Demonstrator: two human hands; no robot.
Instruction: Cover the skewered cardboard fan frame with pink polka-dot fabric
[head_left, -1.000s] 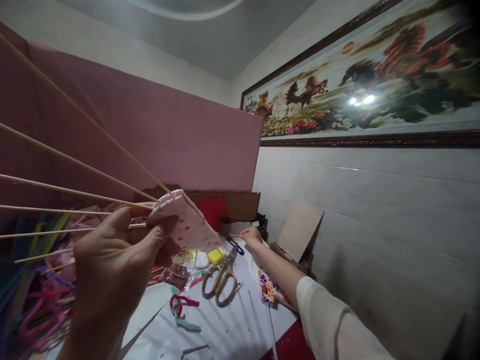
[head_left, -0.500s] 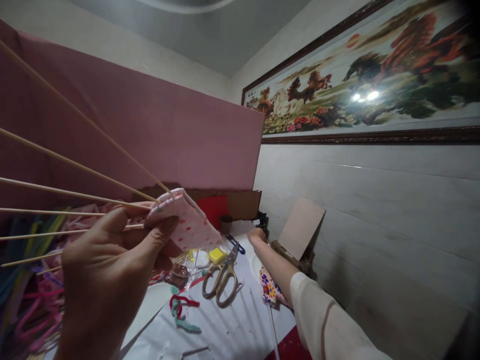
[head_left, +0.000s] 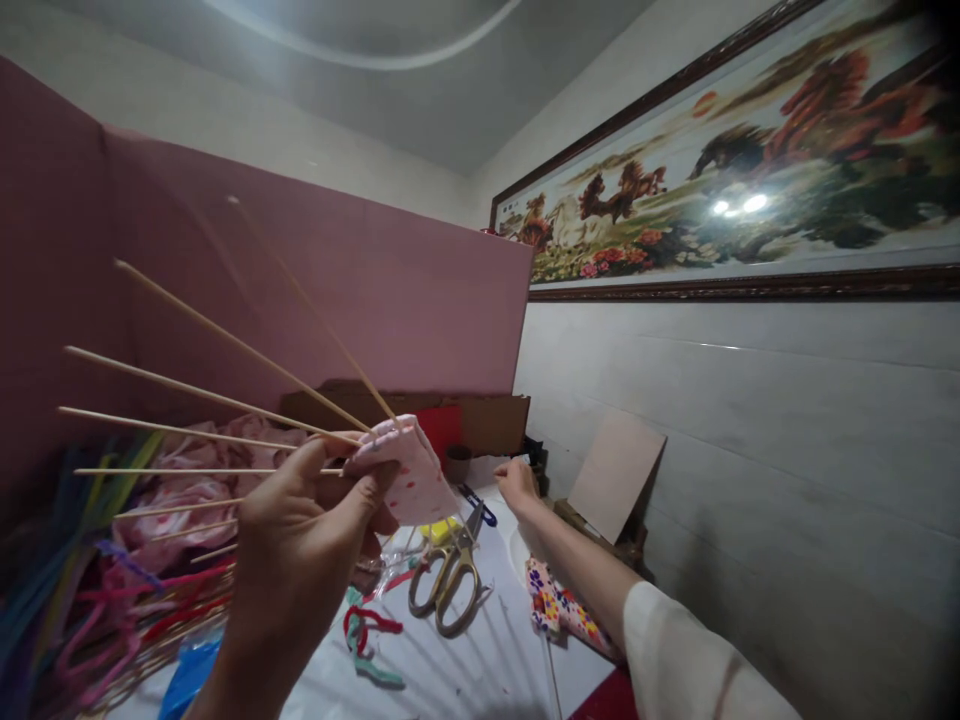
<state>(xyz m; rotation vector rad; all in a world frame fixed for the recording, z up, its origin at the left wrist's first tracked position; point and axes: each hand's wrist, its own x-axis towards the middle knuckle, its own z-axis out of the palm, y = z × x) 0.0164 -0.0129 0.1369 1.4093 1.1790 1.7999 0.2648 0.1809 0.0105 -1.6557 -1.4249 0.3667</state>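
My left hand (head_left: 307, 530) pinches a folded piece of pink cloth with red dots (head_left: 420, 490) between thumb and fingers. Several thin bamboo skewers (head_left: 180, 470) fan out from the cloth towards the left. Farther off, my right hand (head_left: 517, 487) reaches to the far side of the white tabletop, its fingers drawn together; anything in them is too small to make out. Between the hands lie gold-handled scissors (head_left: 454, 552) and a small dark blue tool (head_left: 480, 507). A yellow block (head_left: 437, 530) shows partly behind the scissors.
Red and green pipe cleaners (head_left: 375, 670) lie near the scissors. A flower-patterned cloth piece (head_left: 547, 600) on a stick rests under my right forearm. Pink crumpled cloth (head_left: 191, 450) is heaped at left. A pink panel (head_left: 337, 290) and a leaning board (head_left: 619, 475) stand behind.
My left hand, with the cloth and skewers, appears farther right and slightly lower, so more skewer tips show. My right hand stays at the far side, its fingers now more visible.
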